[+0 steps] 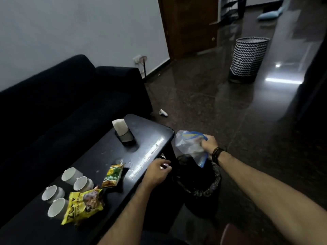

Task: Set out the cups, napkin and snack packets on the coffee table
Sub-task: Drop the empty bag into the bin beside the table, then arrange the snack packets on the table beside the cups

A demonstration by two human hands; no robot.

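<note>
Left hand [158, 171] at coffee table [155, 142] edge.

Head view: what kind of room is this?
Probably a living room or lounge: a dark sofa along the wall, a low black coffee table with white cups and snack packets, and a patterned basket on the polished floor.
</note>
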